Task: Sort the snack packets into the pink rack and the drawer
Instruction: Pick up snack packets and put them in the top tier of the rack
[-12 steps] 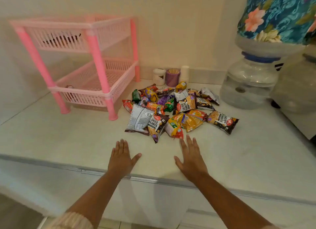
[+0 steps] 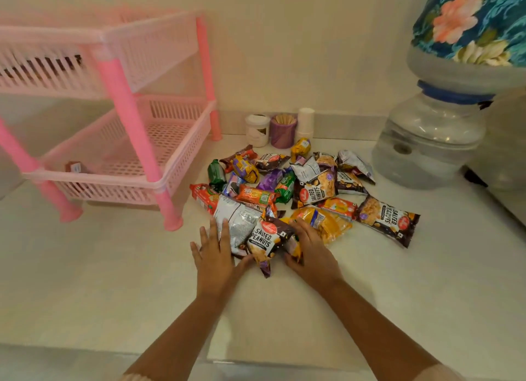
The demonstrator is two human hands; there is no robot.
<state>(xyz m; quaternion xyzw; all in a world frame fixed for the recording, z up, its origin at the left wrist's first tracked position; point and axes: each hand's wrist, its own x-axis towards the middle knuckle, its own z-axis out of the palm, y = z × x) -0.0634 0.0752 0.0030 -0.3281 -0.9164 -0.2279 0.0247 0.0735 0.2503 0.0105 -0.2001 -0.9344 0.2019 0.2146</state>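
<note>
Your left hand (image 2: 212, 259) lay flat on the silver packet (image 2: 237, 224); your right hand (image 2: 311, 252) curled round the yellow packet (image 2: 296, 249), flanking the peanuts packet (image 2: 267, 239), probably to start sorting.

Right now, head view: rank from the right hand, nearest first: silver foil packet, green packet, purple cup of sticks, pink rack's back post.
1. Silver foil packet, just left of the right hand.
2. Green packet, pile's left edge.
3. Purple cup of sticks, by the wall.
4. Pink rack's back post, far left.

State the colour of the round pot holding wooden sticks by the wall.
Purple: the pot shows best in the head view, the only one.
</note>
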